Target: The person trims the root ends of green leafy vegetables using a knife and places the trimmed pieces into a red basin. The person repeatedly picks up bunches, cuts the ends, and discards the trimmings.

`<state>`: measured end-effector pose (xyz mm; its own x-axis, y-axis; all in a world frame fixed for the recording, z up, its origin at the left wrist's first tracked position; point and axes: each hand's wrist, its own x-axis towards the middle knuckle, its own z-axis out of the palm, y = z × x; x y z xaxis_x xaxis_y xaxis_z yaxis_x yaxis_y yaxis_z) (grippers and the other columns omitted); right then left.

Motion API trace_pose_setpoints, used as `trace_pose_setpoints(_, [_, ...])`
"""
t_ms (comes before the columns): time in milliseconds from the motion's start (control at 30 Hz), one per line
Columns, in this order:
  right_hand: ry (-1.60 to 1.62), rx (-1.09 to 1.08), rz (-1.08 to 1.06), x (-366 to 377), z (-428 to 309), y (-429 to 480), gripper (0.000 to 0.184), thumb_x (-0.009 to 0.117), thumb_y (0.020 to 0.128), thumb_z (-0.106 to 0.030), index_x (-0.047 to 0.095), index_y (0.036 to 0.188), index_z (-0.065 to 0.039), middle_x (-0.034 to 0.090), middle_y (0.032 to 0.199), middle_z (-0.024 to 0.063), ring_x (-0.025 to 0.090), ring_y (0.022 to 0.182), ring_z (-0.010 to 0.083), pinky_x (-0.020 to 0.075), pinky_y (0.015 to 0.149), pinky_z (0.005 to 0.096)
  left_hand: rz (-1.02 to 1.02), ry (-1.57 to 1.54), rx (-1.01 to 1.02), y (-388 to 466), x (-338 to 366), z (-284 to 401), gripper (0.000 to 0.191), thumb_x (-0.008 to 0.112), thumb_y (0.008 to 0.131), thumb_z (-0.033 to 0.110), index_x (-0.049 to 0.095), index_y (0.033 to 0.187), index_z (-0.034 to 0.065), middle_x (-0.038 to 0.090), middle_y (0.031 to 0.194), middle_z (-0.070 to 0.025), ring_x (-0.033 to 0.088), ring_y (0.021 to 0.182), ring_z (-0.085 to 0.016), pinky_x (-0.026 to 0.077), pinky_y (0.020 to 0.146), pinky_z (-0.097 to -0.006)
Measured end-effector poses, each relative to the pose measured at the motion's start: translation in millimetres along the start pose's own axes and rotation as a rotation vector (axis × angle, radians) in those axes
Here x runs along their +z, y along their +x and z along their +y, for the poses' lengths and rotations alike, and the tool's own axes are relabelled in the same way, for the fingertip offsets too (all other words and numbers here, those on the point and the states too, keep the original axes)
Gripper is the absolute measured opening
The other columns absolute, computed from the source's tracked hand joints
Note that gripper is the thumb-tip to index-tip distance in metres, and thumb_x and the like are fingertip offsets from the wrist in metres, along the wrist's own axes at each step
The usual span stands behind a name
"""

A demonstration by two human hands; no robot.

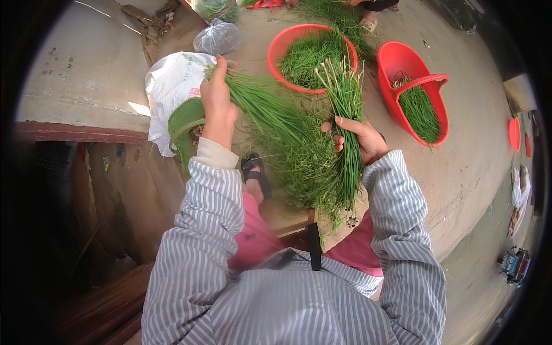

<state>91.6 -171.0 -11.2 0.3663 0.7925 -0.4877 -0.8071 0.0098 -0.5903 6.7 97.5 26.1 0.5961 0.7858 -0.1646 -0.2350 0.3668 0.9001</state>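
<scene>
My left hand (218,97) grips a loose bunch of thin green stalks (263,99) by one end, its slightly blurred tips fanning out to the right. In my right hand (360,138) is a thicker bundle of long green stalks with pale cut ends (343,86), held upright around its middle; dark flower heads hang at its lower end. Between and below both hands lies a heap of green stems (302,164) on the floor, near my sandalled foot (256,177).
Ahead stands a round red plastic basket (276,47) with greens inside. A red handled basket (392,64) holding more stalks is at the right. On the left are a white woven sack (161,86), a green basket (181,120) and a tied plastic bag (217,38). Another person's foot (368,23) shows at the top.
</scene>
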Motion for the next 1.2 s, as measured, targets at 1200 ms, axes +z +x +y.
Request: trace_pose_setpoints(1200, [-0.127,-0.03,0.112,-3.0,1.3,9.7,0.023,0.069,0.076,-0.013,0.058,0.094,-0.003,0.059,0.076,0.0054,0.051,0.058,0.0091,0.0429,0.05,0.0237,-0.667,0.509,-0.238,-45.0,17.1,-17.9,0.015,0.069,0.08,0.019,0.062,0.081,0.0061,0.047,0.064,0.0079,0.039,0.058,-0.001,0.028,0.052,-0.0176])
